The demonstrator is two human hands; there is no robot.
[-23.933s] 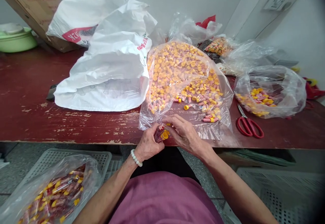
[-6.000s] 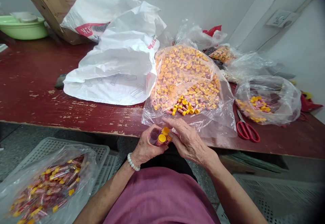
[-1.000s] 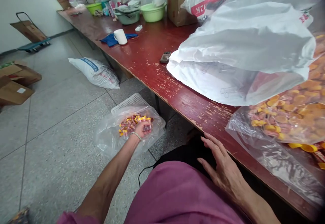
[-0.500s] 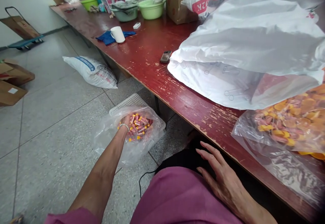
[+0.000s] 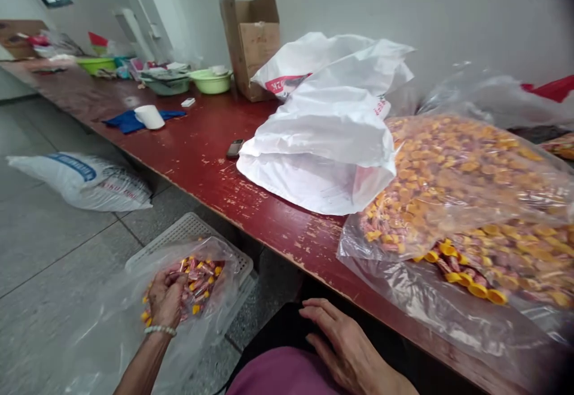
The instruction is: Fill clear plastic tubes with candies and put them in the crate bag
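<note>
My left hand (image 5: 167, 299), with a beaded bracelet at the wrist, is at the clear plastic bag (image 5: 112, 305) low on the left, its fingers closed among small pink items with yellow caps (image 5: 204, 278). What the fingers hold is hard to make out. The bag sits on a grey perforated crate (image 5: 179, 233). My right hand (image 5: 345, 344) rests near my lap beside the table edge, fingers apart, holding nothing. On the red table (image 5: 215, 174) at right lies a large clear bag of yellow-capped pink items (image 5: 448, 168), some spilling from its opening.
White sacks (image 5: 323, 144), a cardboard box (image 5: 259, 42), a phone (image 5: 234, 148), a white mug (image 5: 149, 117) on a blue cloth (image 5: 123, 121) and green basins (image 5: 210, 81) stand on the table. A full white sack (image 5: 81, 180) lies on the floor at left.
The view has swung right, showing more of the large bag. My left hand has risen from deep in the small bag, its fingers now visible. My right hand stays open near my lap.
</note>
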